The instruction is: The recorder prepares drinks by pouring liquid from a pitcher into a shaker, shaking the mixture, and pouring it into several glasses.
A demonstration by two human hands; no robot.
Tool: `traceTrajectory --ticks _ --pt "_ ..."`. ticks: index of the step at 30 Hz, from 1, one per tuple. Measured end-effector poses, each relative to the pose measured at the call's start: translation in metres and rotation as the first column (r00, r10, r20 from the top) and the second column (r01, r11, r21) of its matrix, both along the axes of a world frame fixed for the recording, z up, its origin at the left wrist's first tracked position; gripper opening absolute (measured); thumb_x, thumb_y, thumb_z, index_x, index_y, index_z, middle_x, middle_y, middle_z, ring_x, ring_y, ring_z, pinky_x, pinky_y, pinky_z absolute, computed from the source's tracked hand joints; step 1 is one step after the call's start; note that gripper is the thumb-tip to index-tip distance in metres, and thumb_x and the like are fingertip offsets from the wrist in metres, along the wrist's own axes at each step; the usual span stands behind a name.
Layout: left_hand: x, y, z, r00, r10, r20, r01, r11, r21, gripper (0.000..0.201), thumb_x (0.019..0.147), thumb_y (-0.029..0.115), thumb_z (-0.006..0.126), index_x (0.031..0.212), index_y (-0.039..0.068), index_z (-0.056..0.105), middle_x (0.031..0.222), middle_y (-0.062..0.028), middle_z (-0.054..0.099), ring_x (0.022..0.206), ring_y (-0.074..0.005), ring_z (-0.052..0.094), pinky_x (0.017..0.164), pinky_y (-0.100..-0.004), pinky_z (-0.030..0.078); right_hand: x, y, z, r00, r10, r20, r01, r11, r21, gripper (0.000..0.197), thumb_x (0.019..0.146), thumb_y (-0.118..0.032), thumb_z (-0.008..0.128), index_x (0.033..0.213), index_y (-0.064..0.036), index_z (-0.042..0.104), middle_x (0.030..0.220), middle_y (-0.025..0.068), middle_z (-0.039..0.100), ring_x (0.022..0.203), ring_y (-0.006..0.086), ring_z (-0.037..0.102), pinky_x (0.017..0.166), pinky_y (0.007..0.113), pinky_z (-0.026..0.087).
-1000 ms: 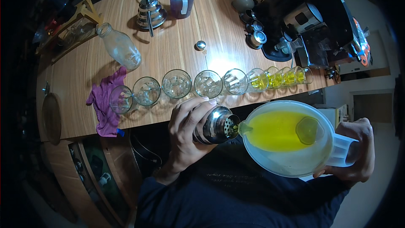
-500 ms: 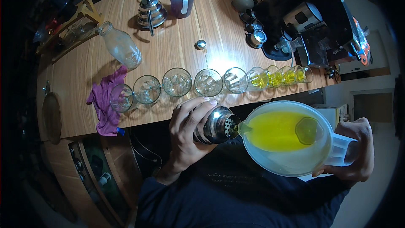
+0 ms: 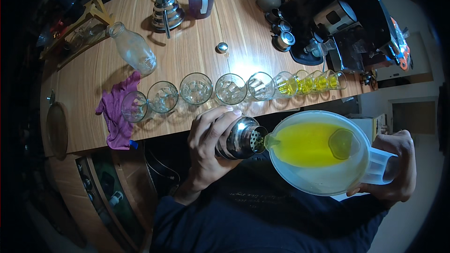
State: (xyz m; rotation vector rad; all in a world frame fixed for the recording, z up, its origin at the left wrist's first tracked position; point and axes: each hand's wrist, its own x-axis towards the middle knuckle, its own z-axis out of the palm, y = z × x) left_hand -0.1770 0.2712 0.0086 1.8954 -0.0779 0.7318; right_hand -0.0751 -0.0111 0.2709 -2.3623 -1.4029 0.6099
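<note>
My left hand (image 3: 208, 143) is wrapped around a steel cocktail shaker (image 3: 234, 138), tilted so its perforated strainer top faces right. In my right hand (image 3: 396, 168) is the handle of a translucent plastic measuring jug (image 3: 323, 180), holding bright yellow liquid (image 3: 304, 145). The jug's spout meets the shaker's strainer mouth; whether liquid flows there I cannot make out. Beyond my hands, a row of glasses lines the table's near edge. Several at the right end hold yellow liquid, such as this glass (image 3: 286, 84); those toward the left, like this glass (image 3: 196, 89), look clear.
A purple cloth (image 3: 119, 119) lies beside the leftmost glass, near a glass bottle (image 3: 133, 51). Farther back stand a steel kettle (image 3: 166, 14) and a jug of dark liquid (image 3: 203, 0). A small steel cap (image 3: 222, 47) sits mid-table. A black coffee machine (image 3: 347, 23) occupies the right.
Both hands keep the shaker and the jug in nearly the same pose. The table and its objects appear shifted very slightly upward in view.
</note>
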Motion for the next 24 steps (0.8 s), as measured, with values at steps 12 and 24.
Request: traceTrajectory --ticks 12,24 --pt "-0.007 -0.003 -0.001 1.000 -0.014 -0.008 0.014 1.000 -0.005 0.080 0.056 0.016 0.093 0.129 0.009 0.062 0.122 -0.0131 0.062 0.108 -0.0340 0.062 0.092 -0.0425 0.050 -0.005 0.013 0.000 1.000 0.011 0.013 -0.011 1.000 -0.012 0.095 0.056 -0.049 0.095 0.119 0.0102 0.057 0.091 0.0134 0.066 0.073 0.0227 0.063 0.063 0.033 0.044" --pt "-0.010 -0.005 -0.001 1.000 -0.019 -0.008 0.019 1.000 -0.008 0.080 0.054 0.013 0.091 0.129 0.009 0.062 0.121 -0.0134 0.062 0.108 -0.0340 0.062 0.093 -0.0429 0.050 -0.011 0.009 0.001 1.000 0.015 0.023 -0.015 1.000 -0.021 0.095 0.055 -0.050 0.095 0.119 0.0099 0.056 0.091 0.0131 0.066 0.073 0.0225 0.063 0.062 0.033 0.044"
